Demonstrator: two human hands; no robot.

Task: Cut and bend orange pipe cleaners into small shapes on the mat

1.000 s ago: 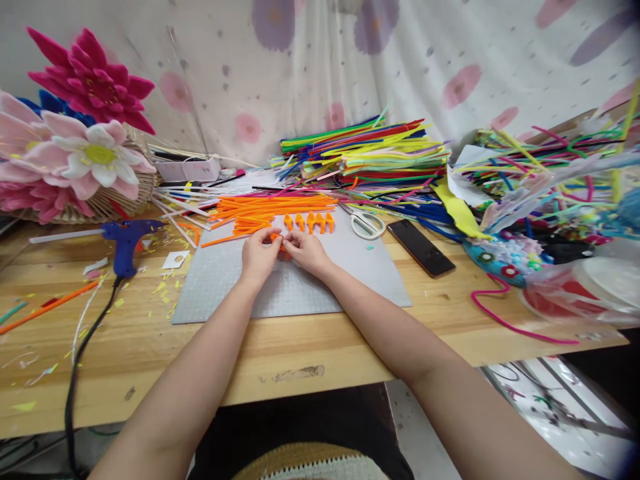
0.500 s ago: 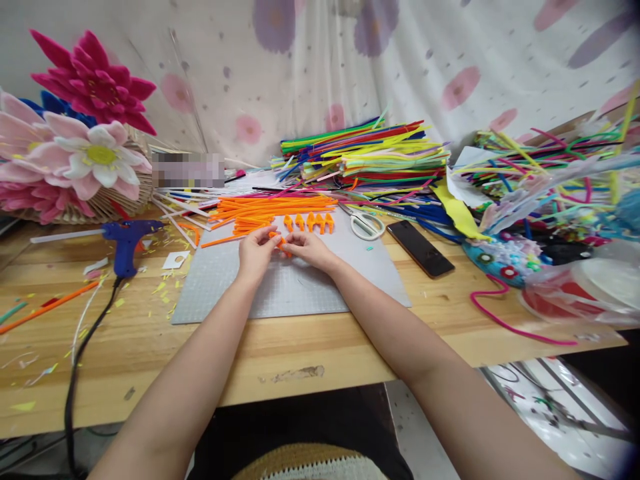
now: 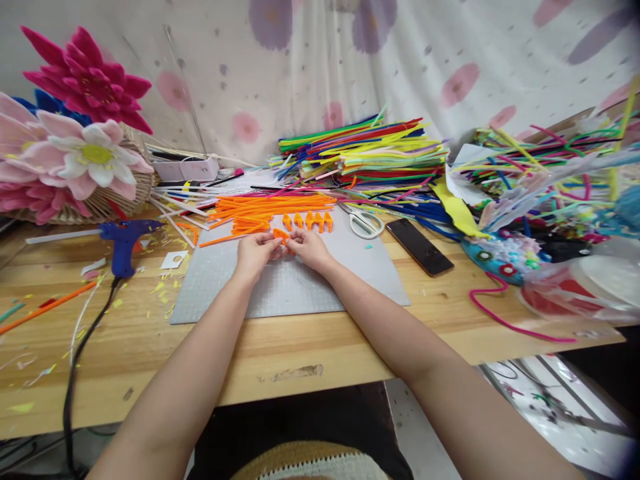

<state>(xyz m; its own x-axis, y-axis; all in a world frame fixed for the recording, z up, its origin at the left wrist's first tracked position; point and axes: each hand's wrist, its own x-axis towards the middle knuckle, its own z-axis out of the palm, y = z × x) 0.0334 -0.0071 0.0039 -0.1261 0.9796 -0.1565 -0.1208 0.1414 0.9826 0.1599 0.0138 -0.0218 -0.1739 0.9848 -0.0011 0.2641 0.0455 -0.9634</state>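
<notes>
An orange pipe cleaner petal (image 3: 281, 234) is pinched between both hands over the grey cutting mat (image 3: 320, 290). My left hand (image 3: 255, 256) closes its fingers on the left side of it. Thumb and fingers of my right hand (image 3: 312, 250) grip it from the right; its lower part is hidden by fingers. Just behind the hands stands a row of several similar orange petals (image 3: 309, 221). To their left lies a stack of short orange pipe cleaners (image 3: 251, 224), with longer orange pipe cleaners (image 3: 285, 204) behind.
White-handled scissors (image 3: 365, 225) rest at the mat's back right, beside a black phone (image 3: 420, 247). On the left are a blue glue gun (image 3: 125, 248) with its cord and fuzzy flowers (image 3: 95, 157). A multicoloured pipe cleaner pile (image 3: 370, 150) lies at the back.
The orange petal has turned between my fingers, so its rounded top now shows above them. Both hands stay in nearly the same place. The view has shifted slightly.
</notes>
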